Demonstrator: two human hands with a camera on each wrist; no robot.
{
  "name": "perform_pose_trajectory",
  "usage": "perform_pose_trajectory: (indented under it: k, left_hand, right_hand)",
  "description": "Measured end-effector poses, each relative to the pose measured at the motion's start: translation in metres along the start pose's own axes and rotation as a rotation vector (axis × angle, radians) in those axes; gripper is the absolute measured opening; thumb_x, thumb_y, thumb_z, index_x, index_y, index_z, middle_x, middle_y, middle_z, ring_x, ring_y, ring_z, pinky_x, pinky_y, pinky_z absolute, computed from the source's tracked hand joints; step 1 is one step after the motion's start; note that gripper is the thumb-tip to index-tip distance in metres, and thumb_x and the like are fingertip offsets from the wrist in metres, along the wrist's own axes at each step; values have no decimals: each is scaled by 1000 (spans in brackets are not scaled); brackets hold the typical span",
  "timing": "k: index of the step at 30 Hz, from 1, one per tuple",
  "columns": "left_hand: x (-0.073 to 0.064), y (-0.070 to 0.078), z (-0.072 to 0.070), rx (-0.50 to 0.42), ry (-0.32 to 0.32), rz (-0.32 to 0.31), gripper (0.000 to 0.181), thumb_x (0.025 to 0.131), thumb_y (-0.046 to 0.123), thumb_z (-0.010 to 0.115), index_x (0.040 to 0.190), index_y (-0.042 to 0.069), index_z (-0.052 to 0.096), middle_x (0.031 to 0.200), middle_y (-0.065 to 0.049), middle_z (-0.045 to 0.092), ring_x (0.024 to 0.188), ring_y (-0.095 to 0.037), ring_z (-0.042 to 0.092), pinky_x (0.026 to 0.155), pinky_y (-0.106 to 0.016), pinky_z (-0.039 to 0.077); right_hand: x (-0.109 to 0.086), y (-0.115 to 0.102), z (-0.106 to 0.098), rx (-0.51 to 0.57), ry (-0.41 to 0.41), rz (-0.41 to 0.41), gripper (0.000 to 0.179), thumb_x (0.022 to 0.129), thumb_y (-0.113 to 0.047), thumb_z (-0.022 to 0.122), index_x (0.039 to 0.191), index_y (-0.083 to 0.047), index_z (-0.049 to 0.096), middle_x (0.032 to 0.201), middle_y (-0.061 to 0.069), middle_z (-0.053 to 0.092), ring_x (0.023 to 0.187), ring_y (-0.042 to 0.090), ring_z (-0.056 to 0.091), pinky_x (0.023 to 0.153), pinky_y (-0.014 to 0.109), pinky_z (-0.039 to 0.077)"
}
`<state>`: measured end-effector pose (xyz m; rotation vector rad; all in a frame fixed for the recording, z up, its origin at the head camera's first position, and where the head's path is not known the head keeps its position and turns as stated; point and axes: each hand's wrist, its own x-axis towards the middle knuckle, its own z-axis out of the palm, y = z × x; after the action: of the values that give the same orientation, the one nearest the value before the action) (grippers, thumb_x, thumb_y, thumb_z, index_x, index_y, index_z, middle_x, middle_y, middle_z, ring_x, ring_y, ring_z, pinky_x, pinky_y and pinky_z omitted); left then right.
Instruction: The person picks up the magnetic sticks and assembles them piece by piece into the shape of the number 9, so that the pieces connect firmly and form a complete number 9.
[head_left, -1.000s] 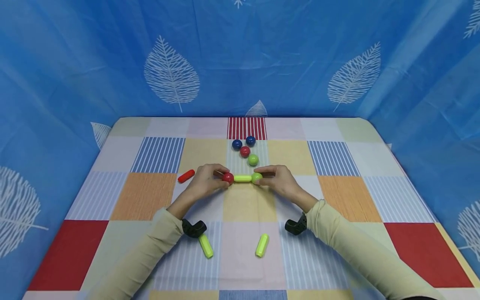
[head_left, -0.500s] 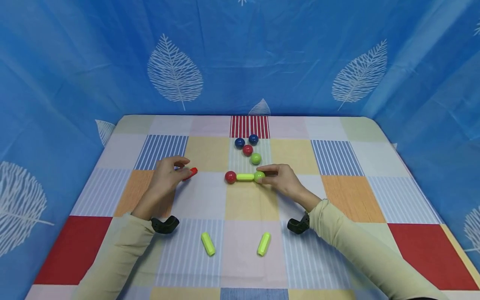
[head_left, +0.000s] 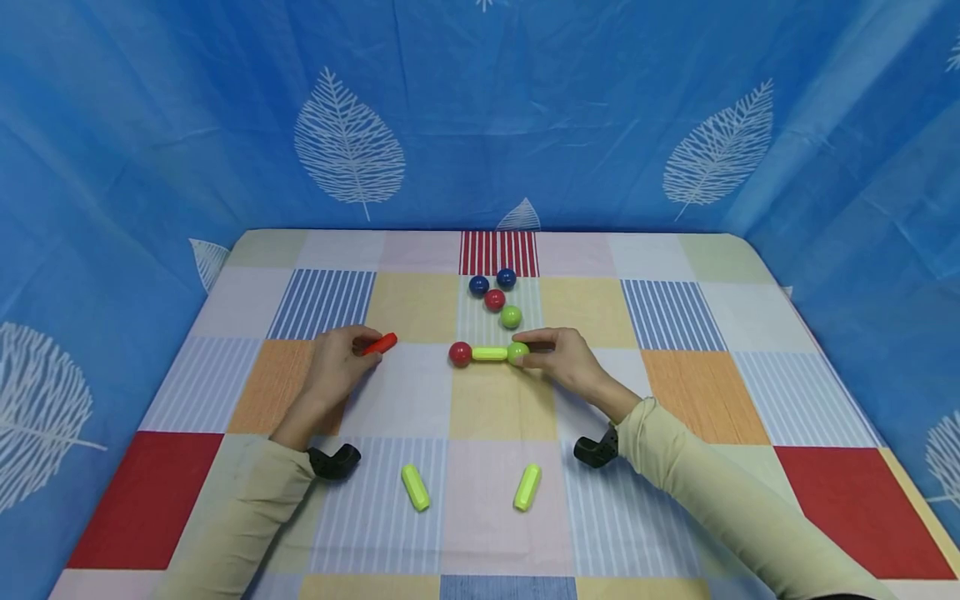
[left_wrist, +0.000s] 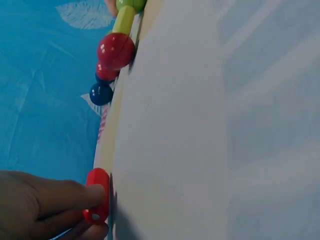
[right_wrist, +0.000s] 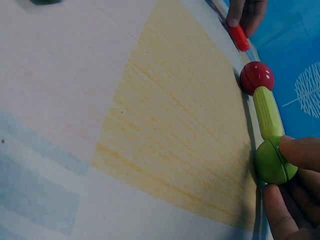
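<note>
Reference is the ball-and-rod assembly [head_left: 490, 354], lying crosswise on the worktop [head_left: 397, 400]: lime rod in the middle, fixed red end ball [head_left: 461, 354] on its left, green end ball [head_left: 518, 353] on its right. Right hand [head_left: 562, 361] is at the assembly's right end, closed down to ball width, thumb and fingers pinching the green end ball. Left hand [head_left: 337, 367] is left of the assembly, narrowed to a thumb-and-finger pinch on a red rod [head_left: 380, 343]. That rod points at a slant, its free end away from the palm, apart from the red end ball; left wrist view shows a small pale spot on its end face. Can't tell if the red rod touches the cloth. Four loose balls cluster beyond the assembly: loose green ball [head_left: 511, 317] closest to it, loose red ball [head_left: 494, 300] behind that, then left blue ball [head_left: 479, 286] and right blue ball [head_left: 506, 278] farthest out. Can't confirm contact between them. Two spare rods on the person's side, well apart from the assembly: left lime rod [head_left: 415, 487] out past its red end, right lime rod [head_left: 527, 487] roughly in line with its green end, near ends angled toward each other. Blue leaf-print curtain [head_left: 480, 117] hangs beyond and to both sides of the assembly.
</note>
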<state>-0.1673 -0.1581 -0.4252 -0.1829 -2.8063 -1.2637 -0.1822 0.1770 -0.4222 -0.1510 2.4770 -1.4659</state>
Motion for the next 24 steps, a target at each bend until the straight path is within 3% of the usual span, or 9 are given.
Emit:
perform_pose_trajectory:
  k: [11, 15, 24]
  left_hand:
    - [-22, 33, 31, -183, -91, -83, 25, 80, -3, 77, 104, -3, 73, 92, -14, 71, 82, -24, 68, 66, -27, 55]
    - [-25, 37, 39, -208, -84, -103, 25, 79, -3, 77, 104, -2, 73, 92, -13, 71, 81, -22, 67, 65, -26, 53]
    - [-22, 48, 55, -231, -49, -72, 24, 77, -2, 79, 100, -2, 73, 86, -11, 70, 77, -21, 67, 67, -28, 56]
  right_hand:
    - [-1, 0, -1, -4, 5, -3, 36, 85, -12, 77, 120, -6, 71, 118, 10, 69, 114, 24, 61, 96, 40, 47]
    - [-2, -1, -1, -4, 2, 3, 35, 85, -12, 76, 120, -7, 71, 119, 10, 69, 114, 25, 61, 97, 40, 47]
    - [-2, -1, -1, 4, 7, 8, 36, 85, -12, 76, 120, -7, 71, 119, 9, 69, 115, 24, 60, 95, 39, 47]
